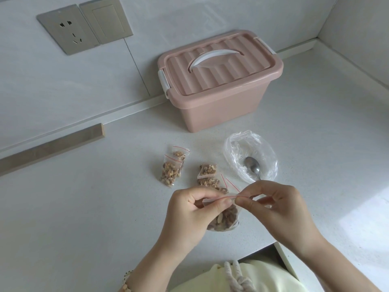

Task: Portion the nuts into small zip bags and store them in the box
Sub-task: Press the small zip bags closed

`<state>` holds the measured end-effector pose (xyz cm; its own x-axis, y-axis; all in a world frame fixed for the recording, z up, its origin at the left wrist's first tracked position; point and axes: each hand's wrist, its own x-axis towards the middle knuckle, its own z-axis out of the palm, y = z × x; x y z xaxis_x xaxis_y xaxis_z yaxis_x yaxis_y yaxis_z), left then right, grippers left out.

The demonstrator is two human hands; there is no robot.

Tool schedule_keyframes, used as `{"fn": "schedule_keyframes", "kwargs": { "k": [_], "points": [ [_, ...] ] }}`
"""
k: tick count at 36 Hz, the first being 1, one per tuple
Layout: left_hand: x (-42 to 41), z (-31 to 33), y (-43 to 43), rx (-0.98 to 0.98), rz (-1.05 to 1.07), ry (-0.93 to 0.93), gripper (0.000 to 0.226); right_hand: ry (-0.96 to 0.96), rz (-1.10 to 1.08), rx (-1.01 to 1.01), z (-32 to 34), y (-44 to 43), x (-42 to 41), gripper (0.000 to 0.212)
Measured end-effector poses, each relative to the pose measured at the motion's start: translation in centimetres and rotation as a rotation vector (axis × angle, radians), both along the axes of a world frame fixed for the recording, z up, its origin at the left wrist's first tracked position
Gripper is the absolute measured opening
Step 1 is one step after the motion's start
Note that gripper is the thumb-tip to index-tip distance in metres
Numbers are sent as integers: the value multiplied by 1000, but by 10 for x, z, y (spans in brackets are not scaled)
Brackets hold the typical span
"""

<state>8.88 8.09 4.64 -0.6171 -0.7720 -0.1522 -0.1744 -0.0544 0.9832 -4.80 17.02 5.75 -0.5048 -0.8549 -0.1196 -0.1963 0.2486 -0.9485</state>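
In the head view, you held one small zip bag (224, 218) of nuts just above the counter (94, 207), low in the middle of the picture. Your left hand (189, 209) pinched its top edge from the nine o'clock side and your right hand (280, 209) pinched it from three o'clock. Both sets of fingers were narrow and closed on the plastic, with the fingertips nearly meeting.

The red seal line (223, 198) ran from nine to three between the two pinches, and the nuts hung below it toward six. So the long axis of the closure lay straight across your fingertips. Judging by that, the next move was to press along the line, and neither hand was clearly the nearer one.

Four filled bags lay on the counter. One pair (170, 171) was at eleven o'clock from your hands and another pair (207, 173) at twelve, close by. The big clear bag (250, 152) sat at one o'clock with a spoon (252, 165) lying in it and no nuts visible inside.

The pink box (219, 106) stood farther off at twelve, against the wall. Its lid (216, 66) was on and the side latches looked down, so it would probably need opening before any bag went in.
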Motion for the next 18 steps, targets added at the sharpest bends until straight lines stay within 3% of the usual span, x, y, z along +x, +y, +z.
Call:
{"fn": "schedule_keyframes", "kwargs": {
  "k": [8, 18],
  "points": [
    [4, -1, -3, 78, 23, -5, 22, 30, 15, 29, 3, 2, -4, 25],
    [5, 4, -6, 124, 84, -2, 6, 92, 41, -4, 2, 2, -4, 26]
  ]
}}
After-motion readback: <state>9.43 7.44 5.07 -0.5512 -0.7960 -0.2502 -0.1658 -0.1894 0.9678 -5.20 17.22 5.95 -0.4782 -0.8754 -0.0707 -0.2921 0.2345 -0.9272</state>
